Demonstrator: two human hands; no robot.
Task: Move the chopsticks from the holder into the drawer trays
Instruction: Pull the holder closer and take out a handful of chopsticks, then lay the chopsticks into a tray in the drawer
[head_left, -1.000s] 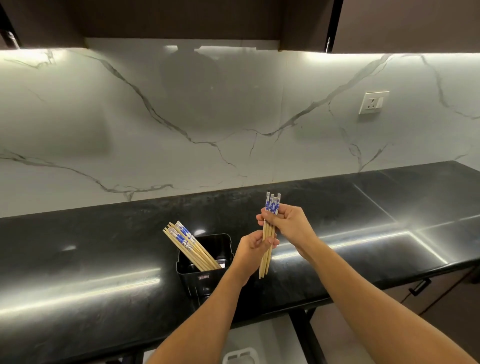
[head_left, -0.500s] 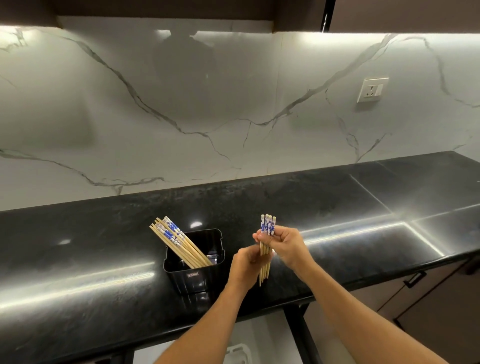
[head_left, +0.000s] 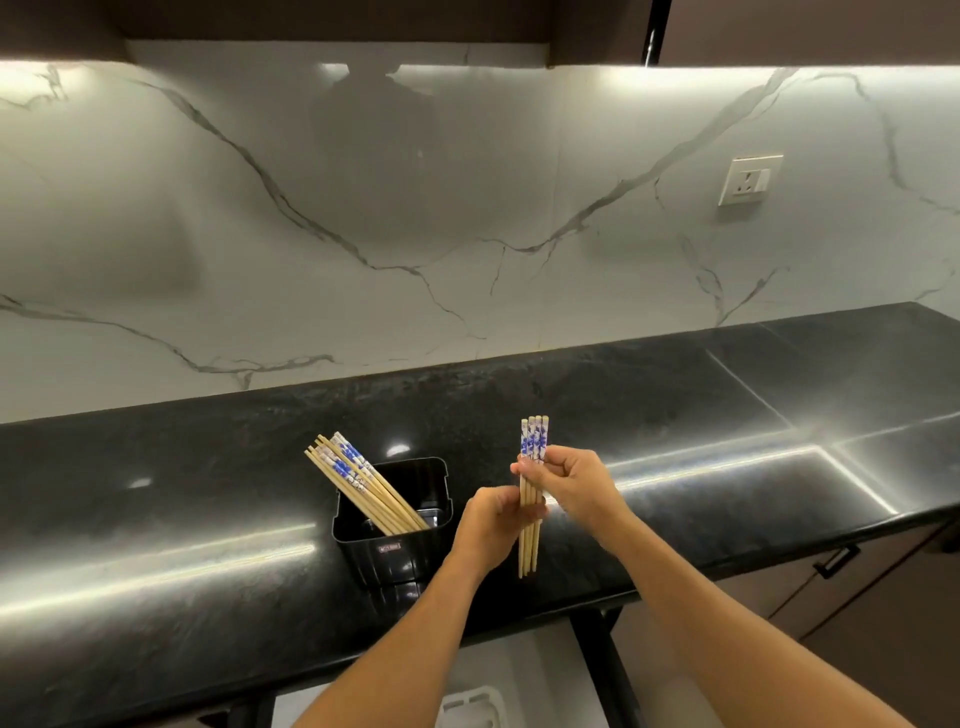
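**Tidying the grip**

The fingers (head_left: 537, 465) of the right hand (head_left: 574, 486) pinch the upright chopstick bundle (head_left: 529, 545) just below its blue tops. The left hand (head_left: 488, 525) curls round mid-shaft, probably to even the tips. The other chopsticks (head_left: 358, 483) lean in the black holder (head_left: 410, 551) alongside.

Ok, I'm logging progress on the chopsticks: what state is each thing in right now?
held chopsticks: upright bundle, held in both hands.
left hand: grips the bundle's middle.
right hand: grips it near the patterned tops.
holder: upright on the counter.
chopsticks in holder: leaning left, not yet moved.
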